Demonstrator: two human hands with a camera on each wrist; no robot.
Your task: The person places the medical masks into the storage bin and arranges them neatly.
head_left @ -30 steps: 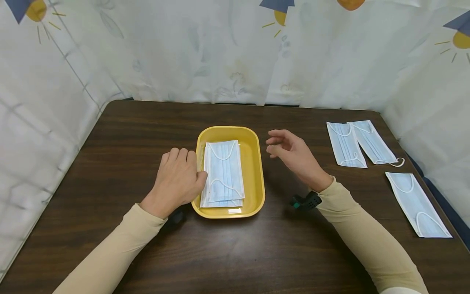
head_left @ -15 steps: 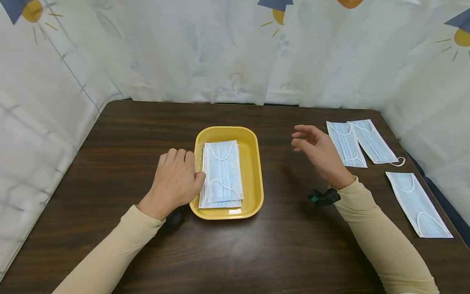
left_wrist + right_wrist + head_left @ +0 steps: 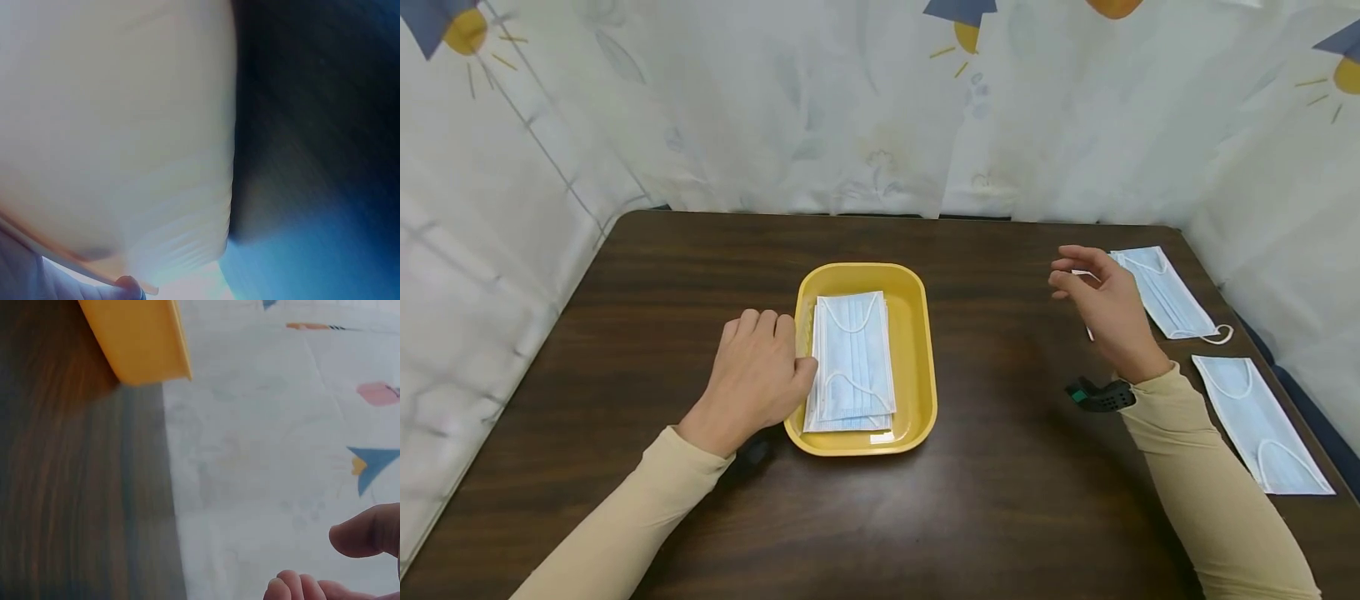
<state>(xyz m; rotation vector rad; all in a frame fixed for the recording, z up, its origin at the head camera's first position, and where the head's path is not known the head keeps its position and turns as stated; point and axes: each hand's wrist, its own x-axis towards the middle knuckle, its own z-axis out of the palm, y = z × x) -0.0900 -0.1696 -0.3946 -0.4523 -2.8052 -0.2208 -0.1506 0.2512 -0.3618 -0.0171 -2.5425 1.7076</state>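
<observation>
Masks (image 3: 853,358) lie in a tray (image 3: 912,358) the left hand (image 3: 751,371) apparently grips.

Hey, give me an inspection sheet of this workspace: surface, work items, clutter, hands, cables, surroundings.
Surface: dark wood-grain table.
Work items: stacked masks inside the yellow tray; loose masks at the table's right, one mostly hidden behind the right hand.
Clutter: nothing seen.
Hands: left hand holds the tray's left rim; right hand holds nothing visible.
Cables: nothing seen.
Surroundings: white printed sheeting behind the table and at both sides.
</observation>
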